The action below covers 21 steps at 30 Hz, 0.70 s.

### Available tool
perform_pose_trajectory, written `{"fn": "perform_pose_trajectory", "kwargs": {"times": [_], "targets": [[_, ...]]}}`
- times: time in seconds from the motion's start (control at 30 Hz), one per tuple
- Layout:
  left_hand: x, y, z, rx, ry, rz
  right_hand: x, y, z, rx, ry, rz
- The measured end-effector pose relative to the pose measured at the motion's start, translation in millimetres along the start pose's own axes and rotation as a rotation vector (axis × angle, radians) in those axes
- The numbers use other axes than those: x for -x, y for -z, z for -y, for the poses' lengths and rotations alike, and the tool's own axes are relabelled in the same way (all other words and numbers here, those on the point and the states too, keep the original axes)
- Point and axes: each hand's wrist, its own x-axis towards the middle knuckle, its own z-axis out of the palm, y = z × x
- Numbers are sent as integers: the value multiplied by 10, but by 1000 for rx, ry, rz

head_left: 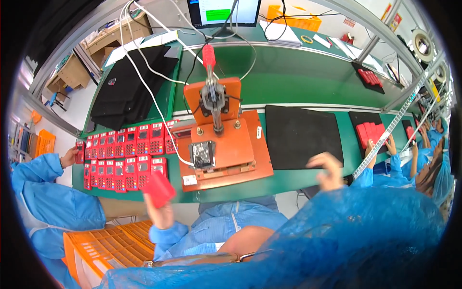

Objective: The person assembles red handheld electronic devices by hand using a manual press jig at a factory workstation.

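In my left hand (162,215) is a red card payment terminal (160,189), smeared by motion, held up just off the table's front edge. Its face cannot be made out. My right hand (328,169) hovers over the near edge of a black foam mat (303,137), fingers apart and bent, with nothing in it. Between my hands stands an orange test fixture (226,144) with a red-handled toggle clamp (210,86). A small black circuit module (203,154) with a white cable lies on the fixture. Two rows of red payment terminals (118,144) cover the table to its left.
Black foam sheets (127,89) are stacked at the back left. On the left, a co-worker's hand (70,156) holds a terminal. Red parts (369,134) lie on another mat at right, near co-workers' hands. An orange crate (110,245) stands below the table; a monitor (224,12) is behind.
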Motion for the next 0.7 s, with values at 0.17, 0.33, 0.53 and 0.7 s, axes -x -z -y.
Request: {"fn": "perform_pose_trajectory", "kwargs": {"times": [0.17, 0.33, 0.53, 0.7], "targets": [[823, -675, 1085, 540, 604, 594, 249, -1893, 375, -589, 212, 11], [683, -602, 911, -382, 456, 1122, 452, -1819, 343, -969, 79, 9], [-250, -78, 318, -1325, -823, 270, 11, -1050, 8, 186, 340, 398], [-732, 293, 353, -1958, -834, 146, -628, -1213, 10, 536, 424, 426]]}}
